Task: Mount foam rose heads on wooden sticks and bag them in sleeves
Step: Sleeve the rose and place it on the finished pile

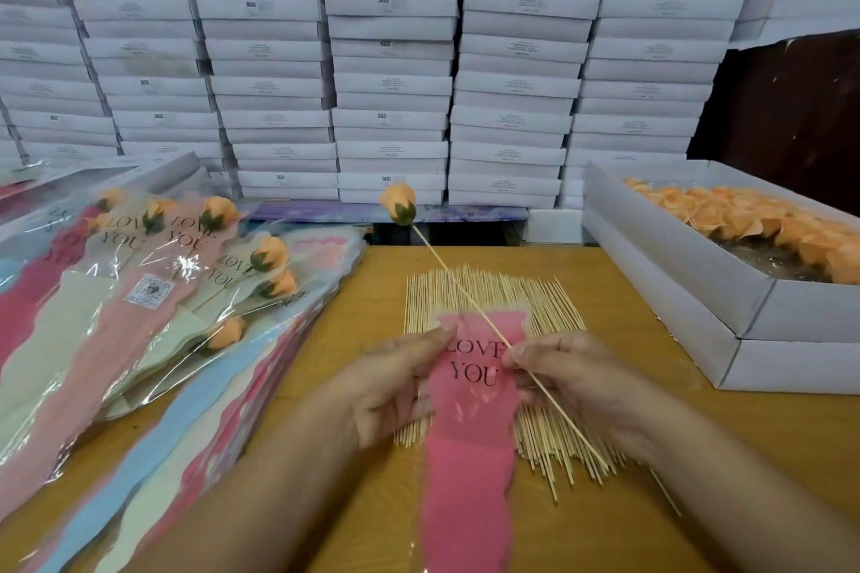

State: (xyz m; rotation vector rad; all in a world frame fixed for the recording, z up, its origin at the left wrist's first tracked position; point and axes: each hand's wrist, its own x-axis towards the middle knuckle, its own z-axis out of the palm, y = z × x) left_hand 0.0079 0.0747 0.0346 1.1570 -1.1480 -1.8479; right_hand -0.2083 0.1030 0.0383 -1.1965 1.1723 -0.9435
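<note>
A: Where's your rose (pixel 398 205)?

B: Far end of the stick (pixel 488 321) your right hand (pixel 565 379) pinches; your left hand (pixel 395 379) grips the pink sleeve (pixel 470 433).

A: Then spread the sleeve's mouth and feed the near tip in straight.

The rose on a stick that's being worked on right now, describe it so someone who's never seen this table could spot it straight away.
Start at the wooden table with loose sticks fanned across its middle. Above them the right hand pinches one stick slanting up and away to an orange rose head. Unlike the bagged roses piled at left, it is bare and held in the air.
</note>
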